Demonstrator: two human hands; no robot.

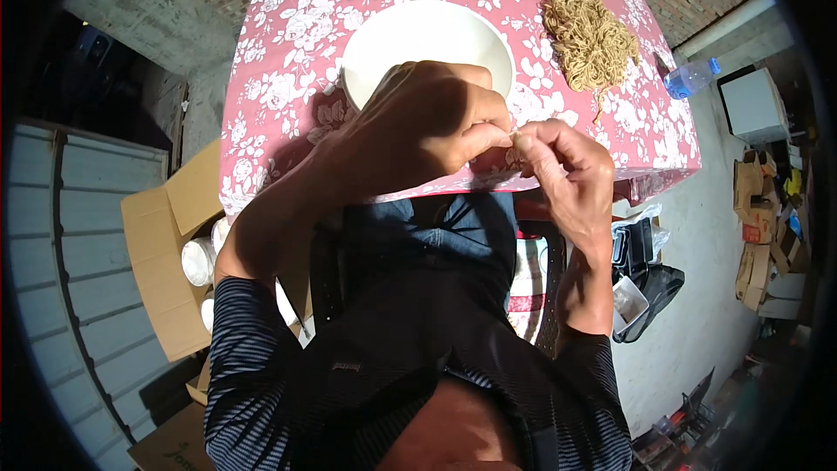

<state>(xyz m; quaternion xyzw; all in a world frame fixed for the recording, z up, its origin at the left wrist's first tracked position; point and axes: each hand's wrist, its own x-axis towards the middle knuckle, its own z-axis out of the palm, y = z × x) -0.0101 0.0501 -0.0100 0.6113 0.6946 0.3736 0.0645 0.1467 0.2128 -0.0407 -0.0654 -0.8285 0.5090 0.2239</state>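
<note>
Cardboard box [161, 249] with white cups sits at far left on the floor. On the pink floral tabletop [279, 61], a round white bowl [427, 35] looks empty as far as it shows. Left hand [427, 126] and right hand [562, 166] meet at its near rim, fingertips pressed together pinching a thin tan fibre strand [513, 135], too small to tell its direction. A tangled tan fibre heap [591, 39] lies beyond, lengthwise away from the person, so most work looks left.

Harsh sunlight, hard shadows under the hands [488, 144], sharp centre, dark vignetted fisheye rim
</note>
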